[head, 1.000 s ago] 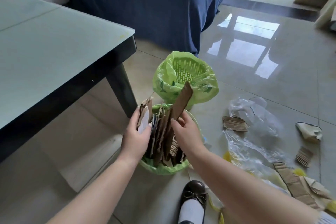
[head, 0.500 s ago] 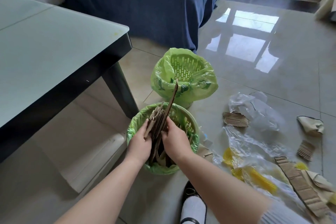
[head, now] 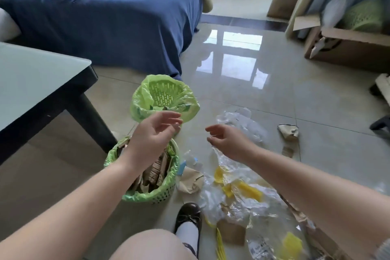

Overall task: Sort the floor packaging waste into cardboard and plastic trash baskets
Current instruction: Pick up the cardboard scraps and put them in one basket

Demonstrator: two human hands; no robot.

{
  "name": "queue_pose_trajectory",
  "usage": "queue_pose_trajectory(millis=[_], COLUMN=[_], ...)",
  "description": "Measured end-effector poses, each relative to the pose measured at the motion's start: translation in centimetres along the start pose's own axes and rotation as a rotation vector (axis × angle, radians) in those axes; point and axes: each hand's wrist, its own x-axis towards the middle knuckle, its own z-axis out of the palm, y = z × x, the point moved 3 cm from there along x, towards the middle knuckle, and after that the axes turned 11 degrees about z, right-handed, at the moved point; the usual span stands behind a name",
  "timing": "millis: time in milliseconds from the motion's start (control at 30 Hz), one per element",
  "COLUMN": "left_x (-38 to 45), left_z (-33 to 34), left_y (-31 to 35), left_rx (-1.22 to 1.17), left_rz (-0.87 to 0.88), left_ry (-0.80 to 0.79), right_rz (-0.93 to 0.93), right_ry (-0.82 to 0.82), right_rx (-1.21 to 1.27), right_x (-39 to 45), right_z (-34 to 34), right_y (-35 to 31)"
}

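Two green baskets lined with green bags stand on the tiled floor. The near basket (head: 166, 193) is packed with brown cardboard strips (head: 155, 172). The far basket (head: 147, 99) looks nearly bare inside. My left hand (head: 152, 135) hovers above the near basket, fingers relaxed, holding nothing. My right hand (head: 226, 140) hangs loosely curled over clear plastic film (head: 242, 122) on the floor, also holding nothing. More clear plastic and yellow pieces (head: 249, 192) lie beside crumpled cardboard (head: 191, 181). A torn cardboard scrap (head: 288, 132) lies further right.
A glass-topped table (head: 31, 82) with a dark leg stands at left. A blue-covered bed (head: 105, 17) fills the back. An open cardboard box (head: 348, 46) sits at far right. My shoe (head: 188, 216) rests by the near basket. Glossy floor tiles stretch beyond.
Both hands let go of the cardboard strips they pressed into the near basket and lifted away; the right hand moved right over the plastic. The view tilted up.
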Motion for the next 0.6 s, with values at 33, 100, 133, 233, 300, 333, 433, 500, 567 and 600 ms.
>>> queue_pose_trajectory(millis=[33,100,133,233,300,333,433,500,567,600], left_x=[0.6,1.8,2.5,5.0,7.0,7.8,10.3,11.9,13.2,13.6], left_z=[1.4,4.3,5.6,9.4,11.9,13.0,16.1,18.1,20.0,20.9], left_y=[0.4,0.8,0.8,0.1,-1.2,-1.9,-4.9,-7.5,-10.7,-12.3], left_rx=[0.004,0.009,0.026,0.121,0.19,0.224,0.327,0.395,0.452,0.473], left_rz=[-0.002,-0.015,-0.021,-0.058,-0.112,-0.138,-0.213,-0.244,-0.268,-0.28], left_ry=[-0.069,-0.205,-0.264,-0.394,-0.455,-0.478,-0.523,-0.558,-0.593,-0.608], right_rz=[0.021,0.057,0.077,0.156,0.205,0.223,0.291,0.327,0.373,0.396], right_ry=[0.023,0.072,0.095,0.155,0.182,0.188,0.19,0.171,0.106,0.074], right_rx=[-0.007,0.021,0.034,0.081,0.076,0.057,0.0,-0.019,-0.024,-0.026], right_x=[0.0,0.3,0.6,1.8,2.9,3.4,4.9,6.0,6.9,7.3], right_z=[-1.5,-4.7,-6.2,-10.4,-12.9,-13.9,-15.5,-15.3,-14.1,-13.3], right_y=[1.0,3.1,4.2,8.0,10.8,12.0,15.5,18.5,21.7,23.3])
